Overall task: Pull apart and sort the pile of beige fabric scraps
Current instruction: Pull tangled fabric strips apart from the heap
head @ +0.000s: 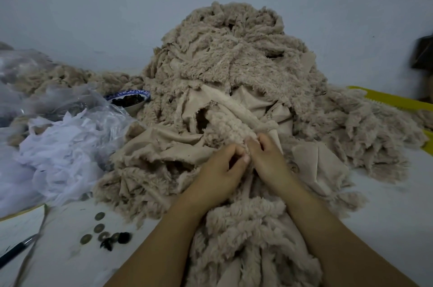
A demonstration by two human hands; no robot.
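A tall pile of beige fleecy fabric scraps fills the middle of the table and spills toward me. A long fluffy beige strip runs down from the pile to my hands. My left hand and my right hand meet at its lower end, fingers curled and pinching the strip side by side. More beige scraps lie between my forearms.
Left of the pile lie white shreds and clear plastic bags. A blue-rimmed bowl of dark pieces stands behind them. Several coins, a pen and paper lie at front left. A yellow tray sits at right.
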